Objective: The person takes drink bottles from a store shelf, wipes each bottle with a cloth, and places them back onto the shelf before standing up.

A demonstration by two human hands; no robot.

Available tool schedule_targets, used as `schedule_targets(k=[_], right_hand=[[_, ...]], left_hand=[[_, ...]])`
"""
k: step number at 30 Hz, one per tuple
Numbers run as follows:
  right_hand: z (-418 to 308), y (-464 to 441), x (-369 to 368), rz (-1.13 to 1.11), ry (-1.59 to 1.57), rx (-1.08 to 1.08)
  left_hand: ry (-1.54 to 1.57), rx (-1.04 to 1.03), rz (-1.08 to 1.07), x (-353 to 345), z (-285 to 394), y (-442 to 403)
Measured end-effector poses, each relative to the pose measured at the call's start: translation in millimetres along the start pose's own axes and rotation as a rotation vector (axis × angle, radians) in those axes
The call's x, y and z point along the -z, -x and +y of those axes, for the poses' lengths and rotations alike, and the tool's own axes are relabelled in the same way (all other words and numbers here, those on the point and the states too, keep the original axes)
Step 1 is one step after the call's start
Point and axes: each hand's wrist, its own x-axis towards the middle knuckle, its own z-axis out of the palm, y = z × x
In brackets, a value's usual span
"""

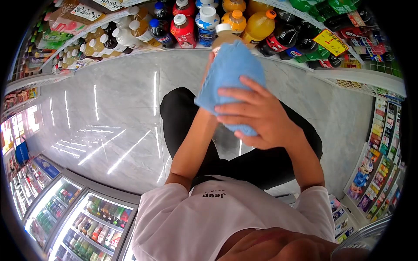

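A bottle with a white cap and a tan neck (223,31) is held up in front of me, tilted away toward the shelf. A blue cloth (237,61) covers most of its body. My right hand (257,111) presses the cloth from the right, its fingers curled over the fabric. My left hand (210,63) is at the bottle's left side, mostly hidden behind the cloth; only a sliver shows near the neck, closed around the bottle.
Ahead, a low shelf holds several drinks, among them a red bottle (183,31), a blue-labelled bottle (207,27) and an orange-capped yellow bottle (260,28). A yellow price tag (331,42) hangs from the shelf edge. Glass-door coolers (93,217) stand behind me on the left.
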Motion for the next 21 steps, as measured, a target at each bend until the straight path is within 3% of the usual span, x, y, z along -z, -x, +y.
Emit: schedule_targets(k=[1, 5, 9, 12, 14, 18, 21], right_hand=[[-3.1, 0.7, -3.4, -0.041, -0.035, 0.018], [-1.1, -0.1, -1.0, -0.025, 0.121, 0.021], [19.9, 0.8, 9.0, 0.265, 0.062, -0.162], [41.4, 6.8, 6.2, 0.511, -0.170, -0.232], [40.6, 7.9, 6.4, 0.491, -0.184, -0.221], [25.1, 4.9, 12.9, 0.321, -0.058, -0.148], [7.9, 5.8, 3.9, 0.175, -0.030, -0.078]], left_hand=[[0.113, 0.020, -0.063, 0.3, 6.9, -5.7], [-0.023, -0.027, -0.111, -2.6, 6.9, -1.9], [-0.316, 0.063, 0.235, -30.3, -20.1, 14.1], [-0.221, 0.182, 0.112, -15.0, -38.7, 16.9], [-0.234, 0.234, 0.061, -15.5, -43.2, 18.9], [-0.271, 0.091, 0.255, -36.7, -41.4, 24.1], [-0.122, -0.045, 0.153, -11.7, -33.0, 21.0]])
